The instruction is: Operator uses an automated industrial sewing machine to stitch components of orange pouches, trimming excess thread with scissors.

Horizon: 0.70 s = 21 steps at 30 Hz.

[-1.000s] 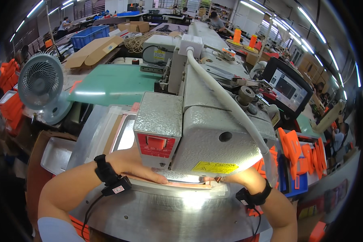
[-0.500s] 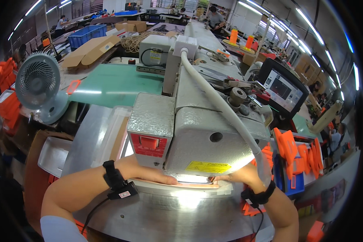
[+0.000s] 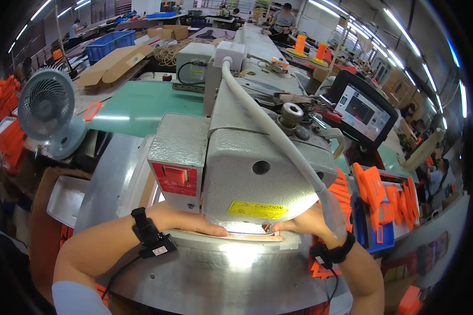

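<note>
My left hand (image 3: 186, 220) reaches under the grey machine head (image 3: 260, 168) below the red switch panel (image 3: 175, 177); its thumb lies stretched along a pale pink strip (image 3: 249, 238), the other fingers hidden. My right hand (image 3: 305, 221) touches the strip's right end beside a small copper-coloured part, its fingers bent inward and partly hidden by the head. A shiny metal piece (image 3: 243, 229) lies lit between both hands, on the steel work plate (image 3: 194, 283). Black straps with small devices and cables are on both wrists.
Left are a fan (image 3: 44, 105), metal tray (image 3: 65, 202) and orange pieces (image 3: 10, 147). A green mat (image 3: 136, 105) lies behind. Right are a screen (image 3: 357, 110) and orange pieces (image 3: 373, 194) in a blue bin (image 3: 383, 239). A co-worker (image 3: 281, 23) stands at the back; others work farther off.
The machine appears shifted left and slightly up in the view. Both hands stay at the pink strip under the head. The co-worker at the back shows more upright and fully.
</note>
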{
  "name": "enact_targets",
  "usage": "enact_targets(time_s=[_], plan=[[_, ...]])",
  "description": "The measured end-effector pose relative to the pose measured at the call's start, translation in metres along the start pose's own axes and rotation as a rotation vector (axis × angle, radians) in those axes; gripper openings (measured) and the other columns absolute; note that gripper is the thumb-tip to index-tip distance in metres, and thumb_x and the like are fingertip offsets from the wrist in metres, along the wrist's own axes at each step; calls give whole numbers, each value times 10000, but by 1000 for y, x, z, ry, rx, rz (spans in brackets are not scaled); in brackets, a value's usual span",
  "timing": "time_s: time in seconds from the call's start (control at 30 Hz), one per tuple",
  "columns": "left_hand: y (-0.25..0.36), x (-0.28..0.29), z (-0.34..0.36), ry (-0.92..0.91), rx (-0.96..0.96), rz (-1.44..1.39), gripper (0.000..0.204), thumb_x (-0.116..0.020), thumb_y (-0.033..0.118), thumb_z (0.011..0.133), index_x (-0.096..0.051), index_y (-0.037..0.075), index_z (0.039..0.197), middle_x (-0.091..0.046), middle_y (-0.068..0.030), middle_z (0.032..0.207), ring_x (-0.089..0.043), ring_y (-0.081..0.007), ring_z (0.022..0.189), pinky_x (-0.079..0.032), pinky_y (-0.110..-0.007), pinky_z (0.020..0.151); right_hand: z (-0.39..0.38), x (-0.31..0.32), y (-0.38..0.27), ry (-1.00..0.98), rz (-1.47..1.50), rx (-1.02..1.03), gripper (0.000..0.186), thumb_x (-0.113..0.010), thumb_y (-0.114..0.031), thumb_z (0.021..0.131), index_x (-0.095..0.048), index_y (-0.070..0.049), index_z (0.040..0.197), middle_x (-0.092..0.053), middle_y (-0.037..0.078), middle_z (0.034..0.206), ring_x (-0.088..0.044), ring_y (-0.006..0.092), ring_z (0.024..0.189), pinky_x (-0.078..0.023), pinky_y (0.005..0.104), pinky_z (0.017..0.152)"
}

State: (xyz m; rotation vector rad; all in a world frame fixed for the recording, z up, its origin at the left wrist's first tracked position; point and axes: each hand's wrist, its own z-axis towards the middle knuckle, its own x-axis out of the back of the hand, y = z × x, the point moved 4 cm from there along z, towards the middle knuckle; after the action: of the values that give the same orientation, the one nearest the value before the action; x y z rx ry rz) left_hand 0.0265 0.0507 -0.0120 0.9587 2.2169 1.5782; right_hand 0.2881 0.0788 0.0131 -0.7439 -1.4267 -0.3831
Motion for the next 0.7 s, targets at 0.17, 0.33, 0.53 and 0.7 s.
enact_targets(time_s=[0.17,0.33,0.53,0.7], plan=[[-1,-3,6,19,24,14,761,-878,392,716,-583,17,1309,-630,-124,1285,-589,-201,1164,-452,-289,989,-3,3,-2,35,24,-65,856,-653,-525,865,-290,-116,1524,-612,81,1165,-507,284,1210,-87,636,1146],[-33,-9,18,-116,-71,167,880,-708,639,778,-506,42,1392,-611,-184,1305,-569,-305,1214,-409,-362,1038,4,15,-16,-191,-38,-165,925,-695,-516,829,-288,-28,1502,-545,161,1292,-449,308,1310,-272,574,1123],[-26,-67,-32,288,-369,1110,1158,-562,809,745,-336,-93,1435,-377,-332,1441,-322,-441,1394,-164,-676,1102,-64,-30,-39,-198,36,-147,1124,-716,-608,703,-284,112,1450,-317,311,1499,-320,390,1420,-146,675,1134],[-32,-68,-34,191,-266,1020,1195,-576,786,756,-252,-132,1450,-204,-340,1520,-94,-454,1475,12,-712,1104,-66,-33,-38,-118,80,-111,1153,-702,-631,679,-281,121,1445,-204,298,1562,-302,363,1437,-144,668,1140]])
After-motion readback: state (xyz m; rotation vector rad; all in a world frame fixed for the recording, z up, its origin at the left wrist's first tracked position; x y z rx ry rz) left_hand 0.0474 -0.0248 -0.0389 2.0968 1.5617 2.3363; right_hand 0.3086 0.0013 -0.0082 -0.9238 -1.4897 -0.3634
